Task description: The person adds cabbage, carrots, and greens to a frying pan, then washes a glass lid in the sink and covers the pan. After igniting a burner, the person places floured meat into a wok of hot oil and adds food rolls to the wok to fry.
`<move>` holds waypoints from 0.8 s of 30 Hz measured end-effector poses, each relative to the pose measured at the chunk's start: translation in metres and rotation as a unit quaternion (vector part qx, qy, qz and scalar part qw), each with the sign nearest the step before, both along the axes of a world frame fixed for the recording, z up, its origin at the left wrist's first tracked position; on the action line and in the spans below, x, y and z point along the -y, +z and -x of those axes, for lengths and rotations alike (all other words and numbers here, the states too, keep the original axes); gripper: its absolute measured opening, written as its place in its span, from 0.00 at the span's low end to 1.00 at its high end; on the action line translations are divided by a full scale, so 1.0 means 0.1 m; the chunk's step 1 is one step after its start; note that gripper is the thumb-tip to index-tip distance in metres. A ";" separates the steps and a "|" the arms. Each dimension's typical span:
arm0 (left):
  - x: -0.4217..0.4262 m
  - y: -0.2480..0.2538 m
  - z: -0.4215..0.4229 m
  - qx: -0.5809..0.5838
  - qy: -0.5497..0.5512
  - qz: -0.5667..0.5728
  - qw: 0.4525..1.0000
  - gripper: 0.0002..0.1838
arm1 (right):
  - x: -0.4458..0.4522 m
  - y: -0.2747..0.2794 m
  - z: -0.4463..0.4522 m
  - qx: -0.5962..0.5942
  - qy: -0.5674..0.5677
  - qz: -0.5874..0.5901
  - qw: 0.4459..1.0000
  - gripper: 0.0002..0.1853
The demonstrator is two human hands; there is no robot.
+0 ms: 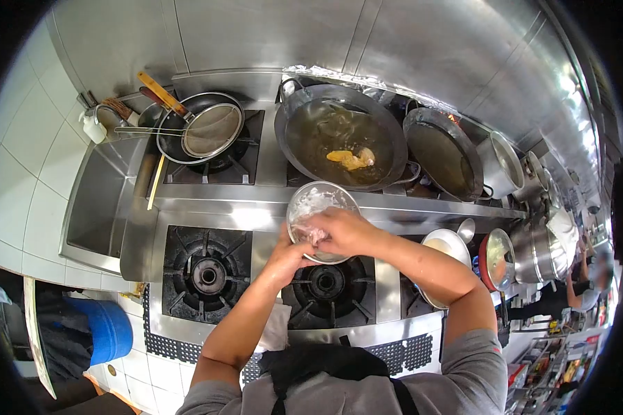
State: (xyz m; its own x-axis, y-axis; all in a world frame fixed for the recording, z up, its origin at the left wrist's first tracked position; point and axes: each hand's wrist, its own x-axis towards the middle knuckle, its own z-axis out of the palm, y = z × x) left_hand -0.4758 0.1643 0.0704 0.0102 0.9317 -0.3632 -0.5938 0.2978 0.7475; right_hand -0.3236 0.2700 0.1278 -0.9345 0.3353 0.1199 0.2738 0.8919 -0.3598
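A clear bowl (337, 196) with white residue on its wall is held above the front burners. My left hand (284, 259) grips its lower left side. My right hand (340, 231) reaches into the bowl, its fingers closed on a pinkish, wet piece (316, 236) that looks like raw meat. Just beyond the bowl, a large wok (310, 149) of oil sits on the back burner, with a yellowish battered piece (353, 160) in it.
A strainer (213, 130) lies over a black pan at the back left, beside a sink (104, 200). A second oil pan (439, 155) and pots (498, 166) stand right. A red pan (495, 259) is at front right. Another person (583, 294) stands far right.
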 end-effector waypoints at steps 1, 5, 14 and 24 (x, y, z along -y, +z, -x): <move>0.00 0.01 0.01 -0.001 -0.005 0.000 1.000 0.42 | -0.08 0.03 0.01 0.016 -0.020 0.065 0.998 0.22; 0.01 0.07 0.09 0.016 0.007 -0.010 1.000 0.42 | -0.46 0.32 0.06 -0.033 -0.083 0.229 0.969 0.20; 0.06 -0.05 0.16 0.065 0.000 0.000 0.998 0.44 | -1.39 -0.02 0.22 0.047 -0.200 -0.048 0.978 0.16; 0.14 -0.12 0.27 0.069 -0.004 0.005 0.998 0.44 | -0.56 0.34 0.07 -0.002 -0.081 0.059 0.995 0.13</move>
State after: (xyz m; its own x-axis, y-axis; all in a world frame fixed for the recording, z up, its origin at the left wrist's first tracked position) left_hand -0.5025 0.1503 0.0580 0.0680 0.9277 -0.3670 -0.6888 0.3098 0.6554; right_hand -0.3310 0.3259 0.1621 -0.8665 0.4938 0.0739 0.4097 0.7877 -0.4600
